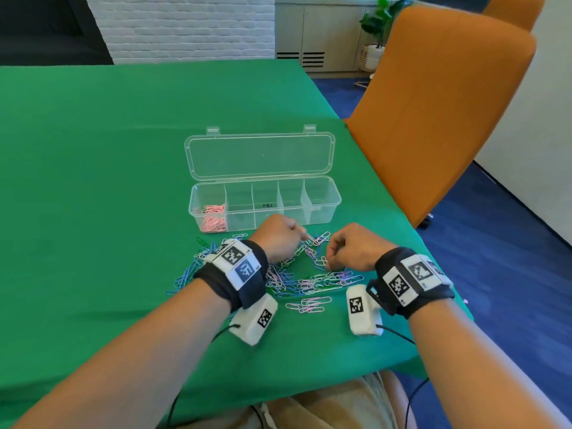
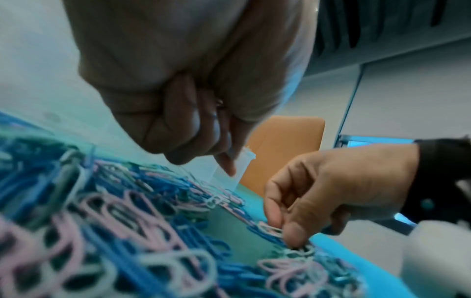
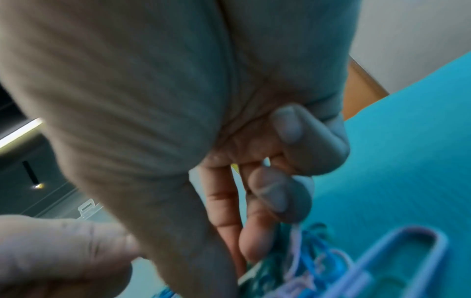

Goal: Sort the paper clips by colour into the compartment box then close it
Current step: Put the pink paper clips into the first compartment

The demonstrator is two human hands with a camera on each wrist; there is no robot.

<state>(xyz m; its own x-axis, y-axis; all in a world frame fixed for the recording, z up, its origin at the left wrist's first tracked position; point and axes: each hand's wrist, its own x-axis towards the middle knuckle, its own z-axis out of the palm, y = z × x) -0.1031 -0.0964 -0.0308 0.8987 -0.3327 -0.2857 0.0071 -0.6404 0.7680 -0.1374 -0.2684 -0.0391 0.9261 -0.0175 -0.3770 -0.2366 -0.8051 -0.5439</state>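
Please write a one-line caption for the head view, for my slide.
Both hands pick through mixed paper clips before an open compartment box holding only pink clips.

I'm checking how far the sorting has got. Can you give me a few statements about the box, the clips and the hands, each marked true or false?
1. The compartment box has its lid shut. False: the lid is open and laid back behind the box.
2. Pink clips lie in the box's leftmost compartment. True.
3. Every compartment holds clips. False: only the leftmost one does; the other four look empty.
4. A mixed pile of clips lies on the green tablecloth in front of the box. True.
5. The right hand rests on the box. False: it is down at the pile, fingertips on clips, as is the left hand.
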